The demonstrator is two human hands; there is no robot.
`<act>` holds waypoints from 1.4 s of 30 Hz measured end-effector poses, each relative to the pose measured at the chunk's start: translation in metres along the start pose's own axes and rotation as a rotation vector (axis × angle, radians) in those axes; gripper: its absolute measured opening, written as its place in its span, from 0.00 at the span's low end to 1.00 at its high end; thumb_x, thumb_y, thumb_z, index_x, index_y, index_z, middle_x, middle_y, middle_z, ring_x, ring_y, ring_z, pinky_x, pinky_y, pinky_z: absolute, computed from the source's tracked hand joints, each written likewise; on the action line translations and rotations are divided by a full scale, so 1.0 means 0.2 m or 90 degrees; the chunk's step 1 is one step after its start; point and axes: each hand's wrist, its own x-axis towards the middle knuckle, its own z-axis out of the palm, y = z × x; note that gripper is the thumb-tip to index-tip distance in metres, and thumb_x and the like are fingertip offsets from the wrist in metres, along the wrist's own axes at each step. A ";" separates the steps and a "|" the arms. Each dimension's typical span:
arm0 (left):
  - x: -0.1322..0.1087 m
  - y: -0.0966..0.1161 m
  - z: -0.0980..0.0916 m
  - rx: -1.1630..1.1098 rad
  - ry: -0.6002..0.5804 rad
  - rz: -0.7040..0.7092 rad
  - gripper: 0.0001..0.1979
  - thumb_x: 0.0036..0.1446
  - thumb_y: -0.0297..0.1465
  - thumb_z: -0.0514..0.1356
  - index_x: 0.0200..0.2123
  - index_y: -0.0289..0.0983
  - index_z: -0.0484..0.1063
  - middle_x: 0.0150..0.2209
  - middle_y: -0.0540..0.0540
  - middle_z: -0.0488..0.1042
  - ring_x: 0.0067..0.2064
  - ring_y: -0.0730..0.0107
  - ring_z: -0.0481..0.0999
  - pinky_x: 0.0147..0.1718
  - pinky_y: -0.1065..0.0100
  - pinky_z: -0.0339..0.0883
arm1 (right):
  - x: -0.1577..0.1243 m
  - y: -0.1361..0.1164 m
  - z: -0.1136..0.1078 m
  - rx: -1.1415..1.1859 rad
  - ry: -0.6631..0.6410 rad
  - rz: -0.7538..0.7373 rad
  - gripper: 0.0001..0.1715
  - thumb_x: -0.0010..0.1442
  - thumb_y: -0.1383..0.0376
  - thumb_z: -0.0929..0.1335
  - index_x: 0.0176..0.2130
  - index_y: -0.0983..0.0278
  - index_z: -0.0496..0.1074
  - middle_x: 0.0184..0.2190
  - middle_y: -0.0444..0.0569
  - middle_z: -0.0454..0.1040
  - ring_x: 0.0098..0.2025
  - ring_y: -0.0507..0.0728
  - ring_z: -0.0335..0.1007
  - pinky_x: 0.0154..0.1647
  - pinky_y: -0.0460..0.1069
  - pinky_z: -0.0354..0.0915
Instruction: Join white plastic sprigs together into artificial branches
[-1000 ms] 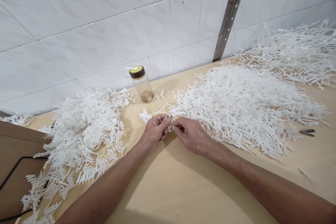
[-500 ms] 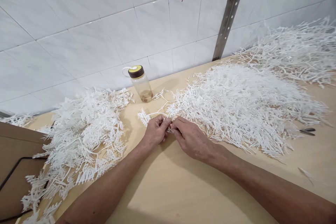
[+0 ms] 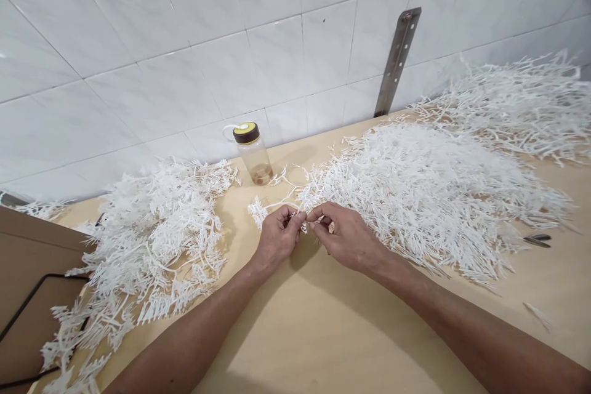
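Note:
My left hand (image 3: 277, 237) and my right hand (image 3: 345, 236) meet at the middle of a light wooden table (image 3: 314, 332). Both pinch the same thin white plastic sprig (image 3: 266, 206), whose comb-like tip sticks out to the left of my left hand. My left fingers are curled round its stem; my right thumb and forefinger are pressed together on its other end. The sprig lies at the near edge of a large heap of white plastic sprigs (image 3: 429, 191) on the right.
A second heap of white sprigs (image 3: 152, 240) covers the left side. A clear bottle with a yellow-and-brown lid (image 3: 252, 152) stands by the tiled wall. A metal bracket (image 3: 397, 61) leans on the wall. Dark pliers (image 3: 538, 240) lie far right; a cardboard box (image 3: 28, 283) sits far left.
My hands have stayed together on the sprig, fingers shifting slightly. The view has tilted a little, so everything sits somewhat lower in the picture.

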 end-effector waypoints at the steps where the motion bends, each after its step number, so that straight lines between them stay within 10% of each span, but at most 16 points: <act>1: 0.00 0.00 0.00 0.003 0.002 0.000 0.16 0.57 0.42 0.62 0.25 0.37 0.66 0.16 0.55 0.64 0.19 0.77 0.60 0.20 0.74 0.54 | 0.00 0.00 0.00 0.008 -0.002 0.006 0.06 0.61 0.68 0.65 0.36 0.62 0.73 0.36 0.46 0.75 0.30 0.52 0.68 0.30 0.48 0.61; 17: -0.02 0.03 0.02 -0.099 -0.028 -0.148 0.19 0.53 0.46 0.65 0.26 0.37 0.65 0.14 0.56 0.65 0.11 0.81 0.58 0.10 0.77 0.49 | -0.02 0.00 0.03 -0.139 -0.060 -0.050 0.08 0.65 0.70 0.61 0.33 0.62 0.64 0.33 0.47 0.70 0.32 0.54 0.65 0.33 0.50 0.58; 42: 0.00 -0.04 0.03 -0.049 -0.003 -0.056 0.14 0.56 0.40 0.62 0.27 0.37 0.65 0.17 0.57 0.63 0.17 0.80 0.58 0.16 0.76 0.52 | -0.02 -0.02 0.07 -0.219 -0.056 -0.081 0.08 0.62 0.74 0.61 0.32 0.64 0.65 0.32 0.46 0.68 0.28 0.52 0.60 0.30 0.48 0.54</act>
